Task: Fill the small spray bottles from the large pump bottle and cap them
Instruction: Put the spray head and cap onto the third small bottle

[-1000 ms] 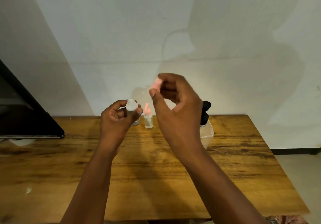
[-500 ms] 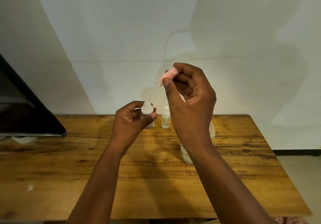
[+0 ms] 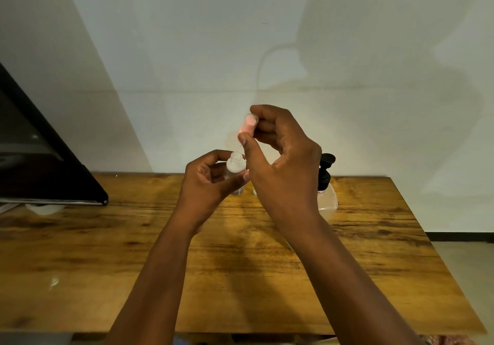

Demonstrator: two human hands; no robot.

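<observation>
The left hand holds a small clear plastic spray bottle upright above the wooden tabletop, its fingers and thumb curled round the body, the open neck free at the top. The right hand hovers just above, thumb and fingers pinching a pink spray cap with a clear cover; a thin dip tube hangs from it towards the neck. The bottle looks light and smooth, probably slippery if wet, so the grip round its middle seems right. The cap is tiny and the tube limp, so a pinch at its sides should steer it best. The large clear pump bottle with a black pump head stands behind the right wrist.
</observation>
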